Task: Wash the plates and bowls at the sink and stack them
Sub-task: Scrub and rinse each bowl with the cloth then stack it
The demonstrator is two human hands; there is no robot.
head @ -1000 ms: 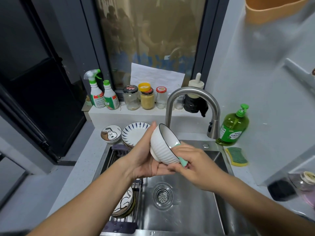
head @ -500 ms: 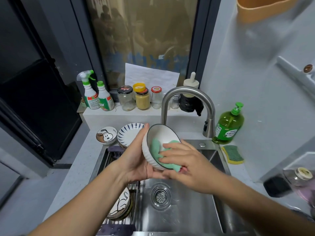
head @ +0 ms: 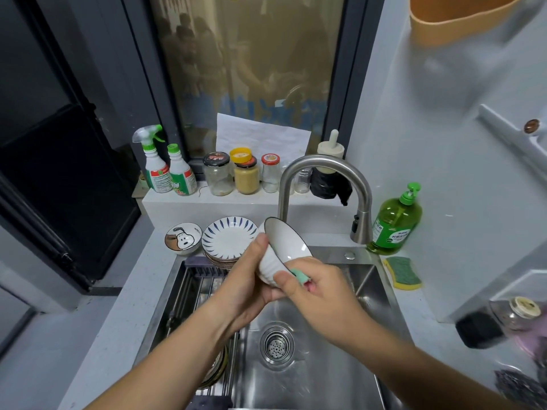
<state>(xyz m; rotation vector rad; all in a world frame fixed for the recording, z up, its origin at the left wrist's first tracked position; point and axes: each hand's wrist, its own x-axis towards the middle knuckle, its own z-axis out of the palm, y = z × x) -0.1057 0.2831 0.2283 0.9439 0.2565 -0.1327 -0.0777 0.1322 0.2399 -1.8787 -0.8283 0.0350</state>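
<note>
From my seat I see both hands meeting over the sink (head: 368,281), just in front of the tap (head: 325,165). The left hand (head: 245,291) grips a white bowl (head: 284,250) from its ribbed outside: the thumb lies up along the wall near the dark rim and the fingers are curled underneath, mostly hidden from me. The bowl is tilted, its mouth facing up and to the right, held in the air above the basin and not touching it.

The right hand (head: 322,291) pinches a green cloth (head: 299,275) against the bowl's lower edge. Its thumb presses on the outer wall, and the other fingers are folded round the cloth. I cannot tell how far they reach inside the bowl.

Below the hands is the drain (head: 276,344). A rack (head: 198,279) spans the left part of the sink, with more dishes (head: 217,369) in it, partly hidden by the left forearm. On the counter behind the rack sits a stack of plates (head: 229,239) with blue strokes, and just beside it a small bowl with a dog (head: 183,239). A soap bottle (head: 395,223) and a scouring pad (head: 404,273) are at the right of the sink.
</note>
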